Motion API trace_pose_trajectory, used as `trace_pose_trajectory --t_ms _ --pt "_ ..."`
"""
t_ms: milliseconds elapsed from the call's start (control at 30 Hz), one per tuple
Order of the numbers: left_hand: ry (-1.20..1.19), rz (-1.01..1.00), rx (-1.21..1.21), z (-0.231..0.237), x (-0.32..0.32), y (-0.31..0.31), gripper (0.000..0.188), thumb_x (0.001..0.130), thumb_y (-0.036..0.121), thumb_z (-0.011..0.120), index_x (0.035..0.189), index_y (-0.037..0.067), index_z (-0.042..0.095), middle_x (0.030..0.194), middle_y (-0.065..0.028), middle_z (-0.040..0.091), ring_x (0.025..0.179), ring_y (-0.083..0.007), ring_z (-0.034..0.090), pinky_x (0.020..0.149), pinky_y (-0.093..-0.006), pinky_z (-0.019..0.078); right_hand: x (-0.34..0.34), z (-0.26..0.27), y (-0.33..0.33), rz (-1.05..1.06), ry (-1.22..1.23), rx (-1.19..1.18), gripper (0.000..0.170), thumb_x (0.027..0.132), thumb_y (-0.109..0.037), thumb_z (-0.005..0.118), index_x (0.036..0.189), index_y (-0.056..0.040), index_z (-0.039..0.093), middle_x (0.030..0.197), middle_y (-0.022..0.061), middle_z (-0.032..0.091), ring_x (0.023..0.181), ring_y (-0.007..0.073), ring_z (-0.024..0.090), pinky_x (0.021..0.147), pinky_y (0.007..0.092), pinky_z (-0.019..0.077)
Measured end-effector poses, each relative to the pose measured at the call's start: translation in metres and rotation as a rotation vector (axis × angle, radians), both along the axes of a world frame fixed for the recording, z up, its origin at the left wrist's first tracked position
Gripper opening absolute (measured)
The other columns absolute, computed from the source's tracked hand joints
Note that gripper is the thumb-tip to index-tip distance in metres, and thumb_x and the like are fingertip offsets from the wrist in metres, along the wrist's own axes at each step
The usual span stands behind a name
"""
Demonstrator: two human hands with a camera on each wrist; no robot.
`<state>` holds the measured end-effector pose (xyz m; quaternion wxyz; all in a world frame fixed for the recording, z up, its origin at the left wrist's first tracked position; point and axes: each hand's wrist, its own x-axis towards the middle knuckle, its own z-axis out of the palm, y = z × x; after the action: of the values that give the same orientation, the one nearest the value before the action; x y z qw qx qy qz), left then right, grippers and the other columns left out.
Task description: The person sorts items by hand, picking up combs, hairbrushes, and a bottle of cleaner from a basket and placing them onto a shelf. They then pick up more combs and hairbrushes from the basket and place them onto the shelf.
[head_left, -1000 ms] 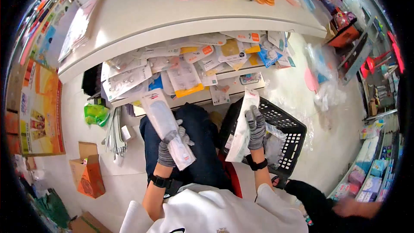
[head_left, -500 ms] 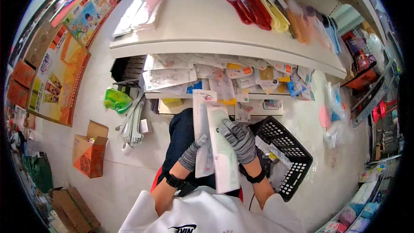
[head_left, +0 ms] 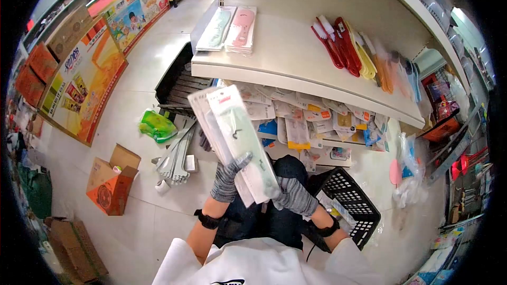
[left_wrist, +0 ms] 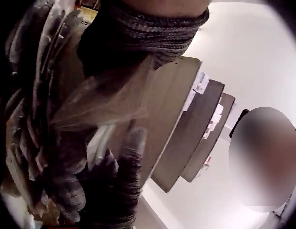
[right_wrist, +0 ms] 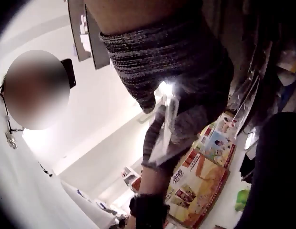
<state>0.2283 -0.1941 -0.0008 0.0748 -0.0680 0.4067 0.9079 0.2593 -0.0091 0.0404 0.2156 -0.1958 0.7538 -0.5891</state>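
Two long flat plastic packs [head_left: 244, 140] lie one over the other, slanting up toward the shelf in the head view. A pale green, comb-like item shows through the front one; the rear pack [head_left: 202, 110] peeks out along the left side. My gloved left hand [head_left: 227, 179] grips them by the left edge, its thumb across the front. At their lower right end, my gloved right hand [head_left: 297, 196] holds the packs' corner. In the right wrist view, thumb and fingers pinch a thin pack edge [right_wrist: 163, 143]. Clear plastic [left_wrist: 107, 100] crosses the left palm in the left wrist view.
Ahead, a white shelf [head_left: 311, 82] bears similar packs [head_left: 242, 26] at its left and red brushes [head_left: 346, 47] at its right. Carded goods [head_left: 296, 132] crowd the level beneath. A black basket [head_left: 351, 195] stands right of my knees; metal brackets [head_left: 177, 153] and an orange carton [head_left: 108, 190] lie left.
The packs, first held apart with one in each hand, came together and now overlap, tilted toward the left. The head view has swung left, showing more of the shelf's left end.
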Motion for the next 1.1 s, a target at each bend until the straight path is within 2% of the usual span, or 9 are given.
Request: trace_pose_trajectory --t_ms 100,200,333,400,467,567,700,833,1100 --pt "0.042 0.098 0.143 -0.015 -0.014 -0.007 0.043 0.075 0.017 0.060 0.111 -0.001 0.045 0.096 -0.0110 0.056 0.091 -0.0209 0.054 0.078 -0.0334 0.0480 -0.013 0.030 -0.019 -0.003 -0.141 0.047 0.040 0.084 -0.039 0.049 0.075 -0.0014 0.056 0.050 0.0020 0.051 0.043 0.0084 0.049 0.041 0.0218 0.0392" --pt "0.055 0.046 0.462 0.055 -0.015 -0.016 0.049 0.078 0.027 0.059 0.115 0.001 0.039 0.091 -0.0078 0.054 0.086 -0.0213 0.054 0.073 -0.0320 0.0475 -0.044 0.072 -0.032 -0.069 -0.149 0.036 0.038 0.084 -0.037 0.050 0.078 -0.0002 0.055 0.051 0.0037 0.053 0.041 0.0081 0.049 0.038 0.0206 0.0396" --pt "0.101 0.093 0.247 0.018 -0.005 -0.013 0.042 0.076 0.029 0.062 0.105 0.004 0.043 0.076 -0.0046 0.050 0.066 -0.0161 0.051 0.057 -0.0276 0.0435 -0.104 0.129 -0.062 -0.195 0.118 0.007 0.055 0.079 -0.054 0.045 0.073 -0.0012 0.057 0.053 0.0025 0.051 0.044 0.0077 0.048 0.042 0.0218 0.0395" --pt "-0.056 -0.041 0.030 -0.048 -0.002 -0.005 0.036 0.076 0.023 0.063 0.101 0.006 0.045 0.073 -0.0038 0.051 0.062 -0.0145 0.052 0.055 -0.0277 0.0448 -0.150 0.130 -0.080 -0.120 -0.057 -0.180 0.047 0.081 -0.048 0.047 0.074 -0.0026 0.057 0.053 0.0001 0.050 0.044 0.0058 0.046 0.042 0.0200 0.0385" --pt "-0.141 0.028 -0.021 -0.035 0.009 0.008 0.034 0.074 0.018 0.065 0.099 0.006 0.046 0.073 -0.0041 0.052 0.062 -0.0143 0.053 0.055 -0.0272 0.0456 -0.190 0.140 -0.105 -0.138 -0.224 -0.262 0.037 0.083 -0.039 0.049 0.079 -0.0019 0.053 0.056 0.0031 0.051 0.036 0.0057 0.041 0.029 0.0190 0.0301" --pt "-0.050 -0.043 0.197 -0.086 0.017 0.025 0.034 0.073 0.016 0.066 0.099 0.005 0.047 0.073 -0.0039 0.053 0.062 -0.0144 0.054 0.056 -0.0267 0.0463 -0.237 0.143 -0.141 -0.254 -0.326 -0.340 0.025 0.085 -0.030 0.049 0.078 -0.0057 0.045 0.055 0.0033 0.049 0.034 0.0068 0.037 0.025 0.0178 0.0237" --pt "-0.098 -0.077 -0.054 -0.085 0.026 0.031 0.031 0.076 0.013 0.064 0.100 0.004 0.047 0.076 -0.0043 0.054 0.063 -0.0151 0.056 0.056 -0.0270 0.0474 -0.273 0.137 -0.157 -0.312 -0.442 -0.434 0.019 0.087 -0.027 0.045 0.082 -0.0097 0.040 0.055 0.0034 0.047 0.032 0.0079 0.032 0.025 0.0194 0.0239" --pt "-0.146 -0.082 0.030 -0.083 0.024 0.028 0.031 0.075 0.012 0.063 0.100 0.004 0.047 0.077 -0.0049 0.055 0.063 -0.0153 0.057 0.057 -0.0272 0.0477 -0.271 0.132 -0.156 -0.382 -0.400 -0.454 0.020 0.086 -0.028 0.044 0.080 -0.0096 0.039 0.055 0.0035 0.045 0.033 0.0097 0.033 0.026 0.0224 0.0233" --pt "-0.122 -0.128 0.049 -0.101 0.022 0.032 0.030 0.075 0.009 0.063 0.100 0.004 0.047 0.076 -0.0047 0.054 0.063 -0.0153 0.057 0.057 -0.0281 0.0479 -0.330 0.111 -0.169 -0.052 -0.711 -0.424 0.017 0.086 -0.017 0.044 0.075 -0.0059 0.038 0.055 0.0045 0.043 0.036 0.0111 0.035 0.033 0.0262 0.0319"
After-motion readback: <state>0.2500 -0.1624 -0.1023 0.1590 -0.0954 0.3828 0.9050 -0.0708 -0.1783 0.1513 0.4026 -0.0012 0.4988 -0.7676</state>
